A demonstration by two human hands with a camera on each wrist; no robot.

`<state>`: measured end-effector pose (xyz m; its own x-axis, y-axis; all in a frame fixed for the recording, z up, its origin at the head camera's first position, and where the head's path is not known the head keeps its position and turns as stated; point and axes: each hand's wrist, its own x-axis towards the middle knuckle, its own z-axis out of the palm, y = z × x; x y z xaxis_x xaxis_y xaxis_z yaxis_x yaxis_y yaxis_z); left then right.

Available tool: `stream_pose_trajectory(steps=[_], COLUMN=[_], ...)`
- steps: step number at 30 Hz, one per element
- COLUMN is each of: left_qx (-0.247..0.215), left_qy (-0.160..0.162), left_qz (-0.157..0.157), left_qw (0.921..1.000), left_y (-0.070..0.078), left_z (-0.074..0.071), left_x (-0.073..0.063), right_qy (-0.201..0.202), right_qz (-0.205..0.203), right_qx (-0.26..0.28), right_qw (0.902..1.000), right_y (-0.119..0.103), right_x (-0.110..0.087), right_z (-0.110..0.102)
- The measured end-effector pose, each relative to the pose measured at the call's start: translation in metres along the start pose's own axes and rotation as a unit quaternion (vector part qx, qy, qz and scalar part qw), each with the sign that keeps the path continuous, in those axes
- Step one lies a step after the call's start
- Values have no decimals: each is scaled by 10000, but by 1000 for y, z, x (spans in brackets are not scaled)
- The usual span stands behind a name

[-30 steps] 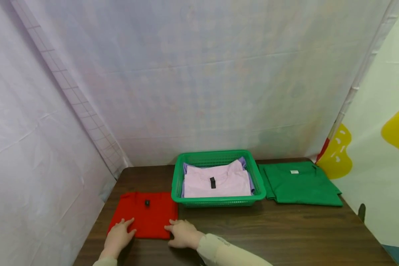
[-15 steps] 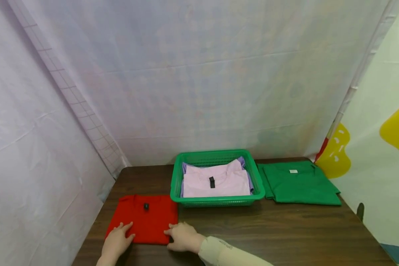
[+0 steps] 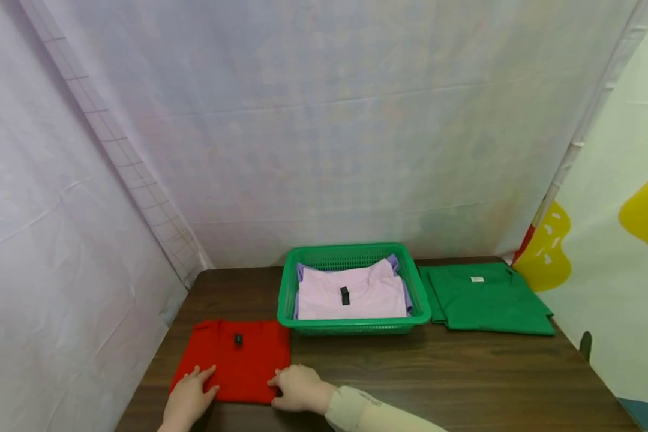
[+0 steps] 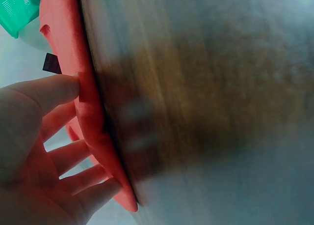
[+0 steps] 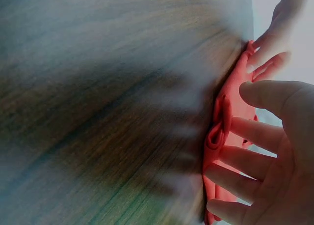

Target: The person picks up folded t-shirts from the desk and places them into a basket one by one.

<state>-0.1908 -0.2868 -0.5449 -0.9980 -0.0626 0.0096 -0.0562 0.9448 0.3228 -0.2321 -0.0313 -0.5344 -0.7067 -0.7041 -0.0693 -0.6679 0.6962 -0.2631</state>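
Note:
A folded red shirt (image 3: 243, 369) with a black neck label (image 3: 239, 339) lies flat on the left of the dark wooden table. My left hand (image 3: 187, 398) rests on its near left part, fingers spread. At the near right corner my right hand (image 3: 300, 389) touches the shirt's side. Seen from the left wrist, fairly straight fingers (image 4: 73, 156) lie against the red cloth along its near edge. In the right wrist view, the right fingers (image 5: 245, 158) touch the shirt beside its rolled folds (image 5: 219, 124), with the left hand farther along the same cloth.
A green plastic basket (image 3: 351, 323) stands at the back middle, holding a pale pink shirt (image 3: 375, 300) over a purple one (image 3: 408, 299). To its right lies folded green clothing (image 3: 491, 306). Hanging sheets (image 3: 345, 150) enclose the table (image 3: 437, 372) at the back and sides.
The red shirt has slid a little toward the near edge, away from the basket's level, with both hands on it. The basket and the green clothing have stayed put.

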Motion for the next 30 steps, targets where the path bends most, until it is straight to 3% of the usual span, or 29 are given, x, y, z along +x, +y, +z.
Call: stream_pose_trajectory(steps=[17,24,30], left_qx=[-23,-103,-102], left_qy=[-156,-243,-6], left_qz=[-15,-33,-124], left_qw=[9999,9996,9999], left_y=[-3,-3,-5], left_z=[1,-8,-6], left_x=[-7,-3,3], right_qy=[79,591,841], right_qz=[-69,-327,-571], right_qx=[113,262,226], right_qw=[9999,9974,9946], right_y=[-3,3,8], right_x=[-6,1,9], right_z=[0,3,10])
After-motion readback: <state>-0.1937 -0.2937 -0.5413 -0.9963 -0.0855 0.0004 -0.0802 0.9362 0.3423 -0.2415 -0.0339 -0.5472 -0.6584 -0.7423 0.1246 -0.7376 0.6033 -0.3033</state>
